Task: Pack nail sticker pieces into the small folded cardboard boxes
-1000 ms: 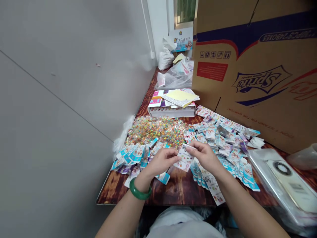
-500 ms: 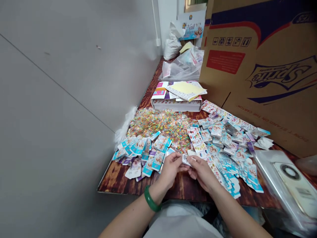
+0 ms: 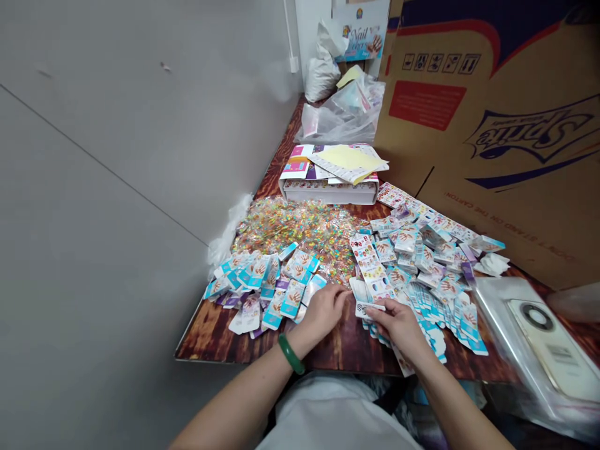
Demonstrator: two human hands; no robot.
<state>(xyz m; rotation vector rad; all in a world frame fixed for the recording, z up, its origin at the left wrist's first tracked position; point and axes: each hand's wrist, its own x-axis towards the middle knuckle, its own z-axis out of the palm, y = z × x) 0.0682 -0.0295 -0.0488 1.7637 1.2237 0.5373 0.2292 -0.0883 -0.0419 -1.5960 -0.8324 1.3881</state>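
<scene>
My right hand [image 3: 398, 324] pinches a small printed sticker card [image 3: 368, 308] just above the wooden table [image 3: 220, 334], at the near end of a fanned row of similar cards [image 3: 429, 312]. My left hand [image 3: 323, 312], with a green bangle [image 3: 290, 354] on its wrist, lies beside it with fingers curled, fingertips close to the card's left edge; I cannot see anything held in it. A loose heap of blue and white card packets [image 3: 267, 281] lies to the left of that hand. Behind it spreads a pile of clear bags with colourful bits [image 3: 300, 228].
A white flat box topped with yellow paper [image 3: 335, 178] stands behind the piles. A large brown Sprite carton [image 3: 506, 125] walls off the right. Clear plastic bags [image 3: 342, 112] sit at the far end. A phone in a clear sleeve [image 3: 546, 340] lies at the right. A grey wall borders the left.
Both hands have dropped toward the table and the right-hand row of cards. The card once held up between both hands is now low, pinched by the right hand. The view shifted slightly.
</scene>
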